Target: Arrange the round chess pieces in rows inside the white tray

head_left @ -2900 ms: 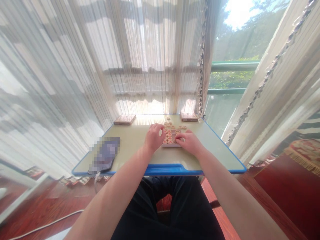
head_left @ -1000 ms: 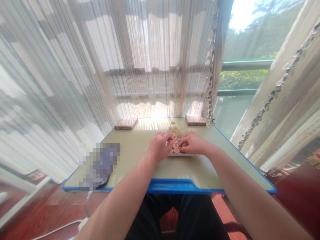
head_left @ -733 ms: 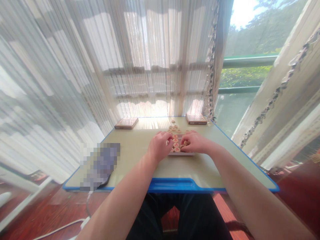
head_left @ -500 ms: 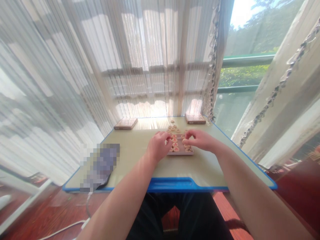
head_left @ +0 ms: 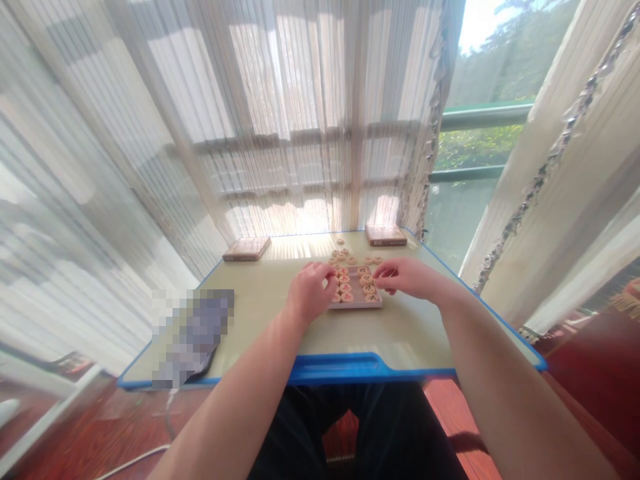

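A shallow box on the table holds round wooden Chinese chess pieces. Pieces with red characters line its left side, and pieces with dark characters form a column at its right. My left hand is at the box's left edge, fingers curled, partly covering the red pieces; what lies between its fingertips is hidden. Just off the right edge, beside the dark pieces, my right hand has its fingers bent and apart, with no piece visible in them. More loose pieces lie behind the box.
Two flat boxes stand at the far edge, one at left and one at right. A blurred-out device with a white cable lies at the table's left. The table has a blue rim; sheer curtains hang behind it.
My right hand has drawn back to the right from the dark column, leaving a dark piece in view where its fingertips were. The left hand stays at the box's left side. The view shifted slightly.
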Demonstrator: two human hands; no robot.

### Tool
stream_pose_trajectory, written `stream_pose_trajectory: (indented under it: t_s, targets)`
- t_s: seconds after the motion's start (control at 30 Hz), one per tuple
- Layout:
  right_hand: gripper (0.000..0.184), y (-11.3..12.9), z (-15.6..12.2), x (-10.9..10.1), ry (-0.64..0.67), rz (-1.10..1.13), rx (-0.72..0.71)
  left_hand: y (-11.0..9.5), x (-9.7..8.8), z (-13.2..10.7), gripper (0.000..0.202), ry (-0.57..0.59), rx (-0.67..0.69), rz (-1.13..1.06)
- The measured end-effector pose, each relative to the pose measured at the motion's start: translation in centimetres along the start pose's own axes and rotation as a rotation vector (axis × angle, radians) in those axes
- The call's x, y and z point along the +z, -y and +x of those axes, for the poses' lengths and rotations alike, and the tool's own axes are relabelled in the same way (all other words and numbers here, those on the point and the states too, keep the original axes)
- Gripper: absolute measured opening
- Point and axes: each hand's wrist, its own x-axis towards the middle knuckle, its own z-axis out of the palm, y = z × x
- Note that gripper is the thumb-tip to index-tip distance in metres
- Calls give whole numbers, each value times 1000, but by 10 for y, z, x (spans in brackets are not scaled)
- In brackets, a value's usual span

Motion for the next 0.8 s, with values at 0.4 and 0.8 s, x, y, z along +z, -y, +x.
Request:
stream_pose_trajectory:
  t_s: [0.4,0.8]
  targets:
    - [21,-13,7,-7,-93,-289,205,8,1,0,10,8,-46,19]
    - [16,14,-2,15,75,-267,-221,4,0,1,11,45,-70,22]
